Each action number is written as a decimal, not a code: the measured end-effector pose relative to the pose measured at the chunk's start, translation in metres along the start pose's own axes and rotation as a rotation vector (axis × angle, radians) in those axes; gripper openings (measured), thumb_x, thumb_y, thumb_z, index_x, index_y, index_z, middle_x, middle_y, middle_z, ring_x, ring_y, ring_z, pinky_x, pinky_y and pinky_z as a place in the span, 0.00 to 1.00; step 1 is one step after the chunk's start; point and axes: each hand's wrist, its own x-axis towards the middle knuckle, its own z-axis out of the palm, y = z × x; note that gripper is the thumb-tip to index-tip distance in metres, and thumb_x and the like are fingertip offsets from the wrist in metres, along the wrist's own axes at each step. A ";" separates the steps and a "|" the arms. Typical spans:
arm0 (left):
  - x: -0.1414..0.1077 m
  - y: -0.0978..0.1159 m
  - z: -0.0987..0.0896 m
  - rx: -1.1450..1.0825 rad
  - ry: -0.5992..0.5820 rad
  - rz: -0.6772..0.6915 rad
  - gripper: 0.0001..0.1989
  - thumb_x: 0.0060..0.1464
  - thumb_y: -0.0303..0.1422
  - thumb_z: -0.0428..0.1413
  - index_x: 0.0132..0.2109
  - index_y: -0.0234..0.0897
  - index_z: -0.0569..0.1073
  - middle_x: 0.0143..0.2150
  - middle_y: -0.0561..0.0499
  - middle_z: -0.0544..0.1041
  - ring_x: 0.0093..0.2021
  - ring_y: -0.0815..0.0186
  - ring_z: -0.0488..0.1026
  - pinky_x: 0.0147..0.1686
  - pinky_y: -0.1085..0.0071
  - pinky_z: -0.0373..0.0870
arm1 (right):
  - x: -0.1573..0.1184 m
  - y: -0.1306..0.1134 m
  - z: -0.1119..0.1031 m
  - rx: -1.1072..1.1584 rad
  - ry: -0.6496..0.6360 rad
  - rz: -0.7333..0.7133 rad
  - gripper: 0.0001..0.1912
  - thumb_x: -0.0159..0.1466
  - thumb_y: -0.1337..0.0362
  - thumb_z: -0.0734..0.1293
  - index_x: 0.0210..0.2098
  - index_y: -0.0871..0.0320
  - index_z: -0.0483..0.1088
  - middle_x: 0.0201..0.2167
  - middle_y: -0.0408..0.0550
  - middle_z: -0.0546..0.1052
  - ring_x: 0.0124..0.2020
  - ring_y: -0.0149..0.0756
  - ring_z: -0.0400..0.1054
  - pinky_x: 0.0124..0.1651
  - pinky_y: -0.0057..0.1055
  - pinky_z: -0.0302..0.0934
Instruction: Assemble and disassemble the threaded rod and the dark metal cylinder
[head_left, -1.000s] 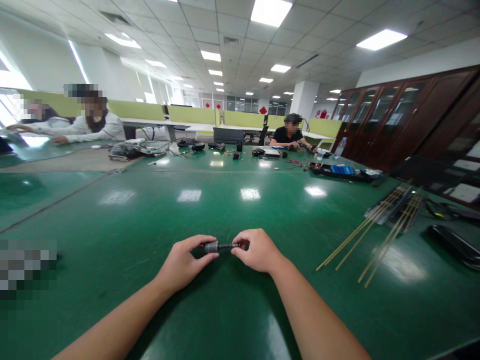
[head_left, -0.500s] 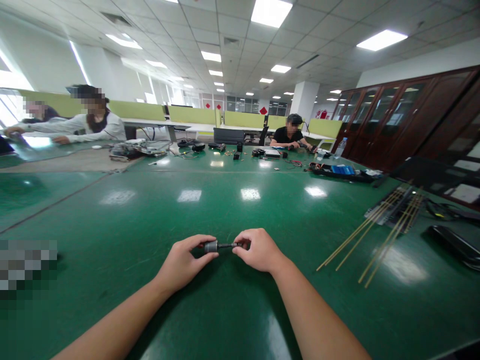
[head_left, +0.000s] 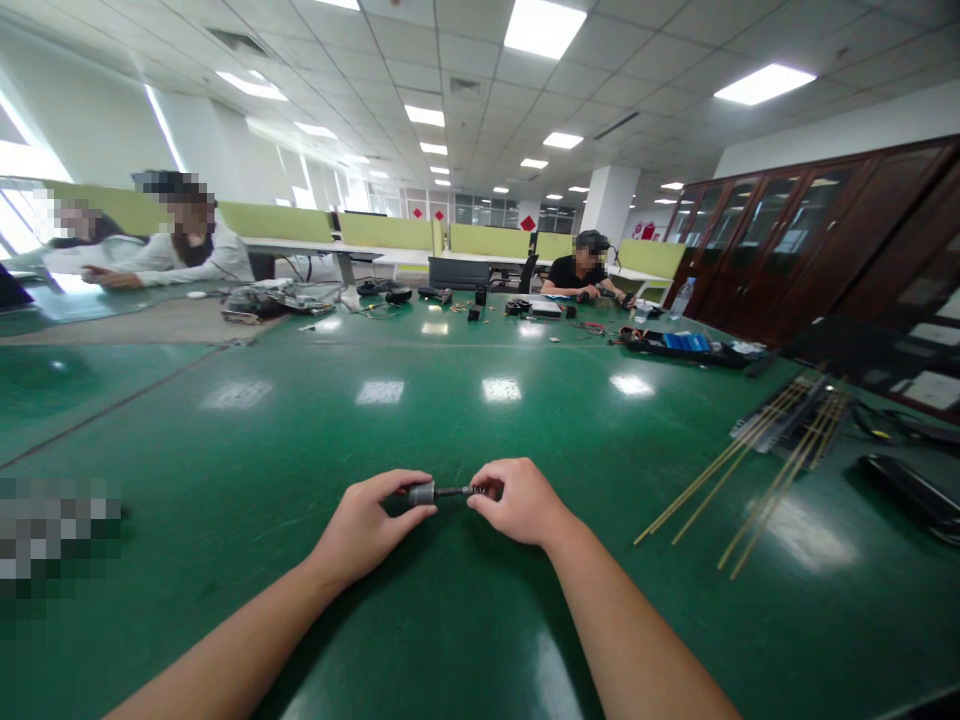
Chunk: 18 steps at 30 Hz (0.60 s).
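A small grey metal cylinder with a thin dark shaft (head_left: pixel 451 491) lies level between my two hands, over the green tabletop (head_left: pixel 450 420). Around the cylinder end, at its left, the thumb and fingers of my left hand (head_left: pixel 371 525) are closed. My right hand (head_left: pixel 521 503) pinches the far right end of the shaft between thumb and forefinger. The middle of the shaft shows between the hands. The fingertips hide both ends in part.
Thin yellowish rods (head_left: pixel 772 470) lie at the right, near a black case (head_left: pixel 911 495). A black tray with blue items (head_left: pixel 682 345) is at the back right. Electronic parts line the far edge. A person (head_left: pixel 585 268) sits across; two more sit at the left.
My hands and the part between them have hardly moved. At the far left, a person's arms have shifted and their hands are now closer together.
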 end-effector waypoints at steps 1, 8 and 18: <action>0.000 0.000 0.000 -0.001 0.000 -0.001 0.16 0.54 0.41 0.63 0.50 0.49 0.75 0.47 0.55 0.79 0.48 0.61 0.76 0.50 0.65 0.71 | 0.000 0.000 0.000 -0.002 0.001 -0.001 0.07 0.59 0.61 0.70 0.36 0.54 0.78 0.28 0.43 0.77 0.28 0.32 0.68 0.34 0.27 0.59; -0.001 0.000 -0.001 -0.003 0.001 -0.007 0.16 0.53 0.41 0.63 0.50 0.49 0.75 0.47 0.55 0.79 0.47 0.62 0.76 0.50 0.65 0.72 | -0.001 0.000 -0.001 -0.001 0.001 -0.004 0.07 0.59 0.62 0.70 0.36 0.54 0.78 0.28 0.43 0.77 0.28 0.31 0.68 0.34 0.27 0.58; 0.000 0.002 -0.002 -0.015 -0.001 0.009 0.16 0.54 0.41 0.62 0.50 0.46 0.76 0.47 0.51 0.79 0.47 0.59 0.76 0.50 0.61 0.73 | -0.001 -0.003 -0.003 0.004 -0.013 0.021 0.06 0.59 0.63 0.70 0.36 0.55 0.78 0.28 0.43 0.77 0.29 0.32 0.68 0.34 0.28 0.59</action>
